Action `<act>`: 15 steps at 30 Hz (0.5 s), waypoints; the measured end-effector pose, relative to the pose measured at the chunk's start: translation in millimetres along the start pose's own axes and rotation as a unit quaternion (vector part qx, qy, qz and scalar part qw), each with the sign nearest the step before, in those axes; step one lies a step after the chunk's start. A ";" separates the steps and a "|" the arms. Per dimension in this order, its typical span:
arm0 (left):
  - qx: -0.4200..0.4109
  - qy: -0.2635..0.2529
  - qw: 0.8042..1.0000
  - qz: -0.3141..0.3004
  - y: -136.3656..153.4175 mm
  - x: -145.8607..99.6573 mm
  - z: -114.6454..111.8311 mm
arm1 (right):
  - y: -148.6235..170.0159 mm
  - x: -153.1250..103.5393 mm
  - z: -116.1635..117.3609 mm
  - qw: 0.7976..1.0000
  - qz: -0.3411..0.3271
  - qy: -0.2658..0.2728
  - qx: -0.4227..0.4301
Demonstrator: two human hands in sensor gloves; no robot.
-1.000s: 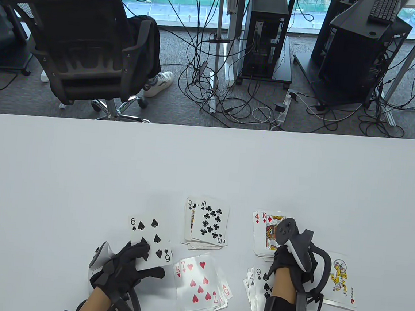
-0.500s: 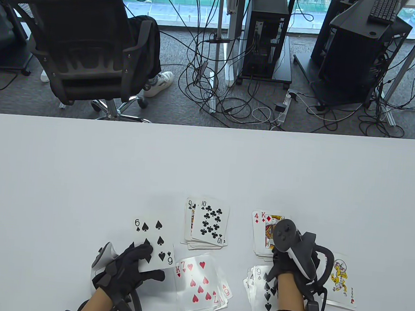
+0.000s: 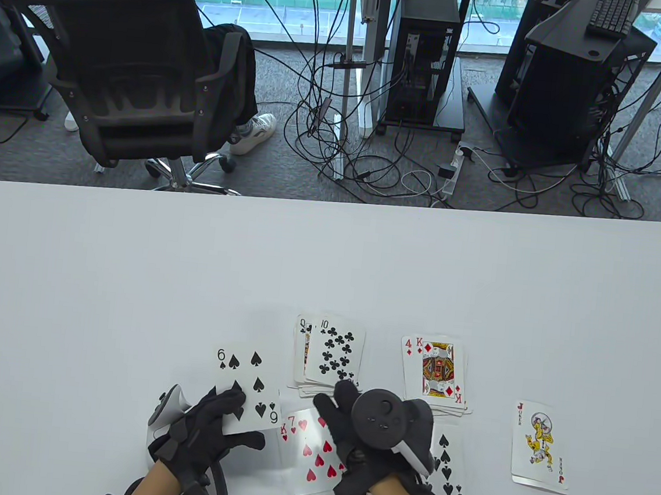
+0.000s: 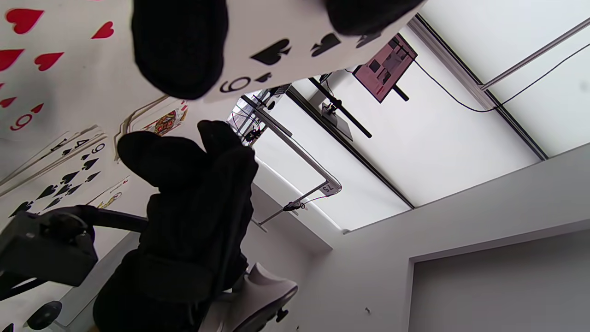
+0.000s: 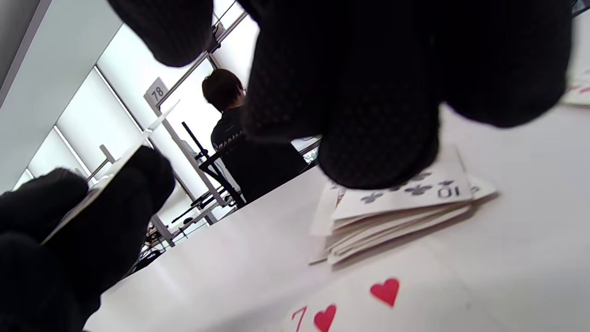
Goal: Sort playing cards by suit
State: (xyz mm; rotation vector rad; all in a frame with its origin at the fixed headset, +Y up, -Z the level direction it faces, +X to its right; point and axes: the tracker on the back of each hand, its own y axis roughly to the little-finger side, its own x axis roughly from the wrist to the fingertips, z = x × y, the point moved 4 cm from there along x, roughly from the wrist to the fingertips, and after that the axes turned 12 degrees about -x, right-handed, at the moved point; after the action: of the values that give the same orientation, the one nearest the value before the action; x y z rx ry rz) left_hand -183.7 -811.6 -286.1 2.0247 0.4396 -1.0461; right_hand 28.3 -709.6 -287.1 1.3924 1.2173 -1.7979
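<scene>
While sorting by suit, I'm seeing this:
left hand (image 3: 205, 422): pinching the 6 of spades (image 3: 247, 388), lifting it off the table, since it's belonging with the spades pile (image 3: 449, 472).
right hand (image 3: 359, 431): hovering over the hearts pile (image 3: 315, 462), fingers relaxed, holding nothing, probably reaching for the 6.

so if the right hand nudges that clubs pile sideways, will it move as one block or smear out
Probably smear. The clubs pile is loose cards, with edges already staggered in the right wrist view, so the top ones would likely slide first. The table looks smooth, so the cards seem light and slippery.
</scene>
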 end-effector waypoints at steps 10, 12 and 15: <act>0.005 0.001 1.000 0.005 2.2 1.4 0.9 | -23.4 -3.5 33.3 0.994 -0.017 0.011 0.107; 0.009 0.005 1.000 0.012 5.3 2.4 -1.5 | -24.9 -5.2 32.8 0.993 -0.014 0.022 0.113; 0.033 0.014 0.999 0.022 8.6 3.5 -6.9 | -27.3 -7.6 29.7 0.994 -0.010 0.053 0.091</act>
State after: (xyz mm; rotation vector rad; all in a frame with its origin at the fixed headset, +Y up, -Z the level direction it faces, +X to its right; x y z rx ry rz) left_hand -172.8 -811.8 -282.4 2.1001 0.3788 -1.0177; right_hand -5.6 -725.0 -269.6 1.5998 1.1483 -1.9095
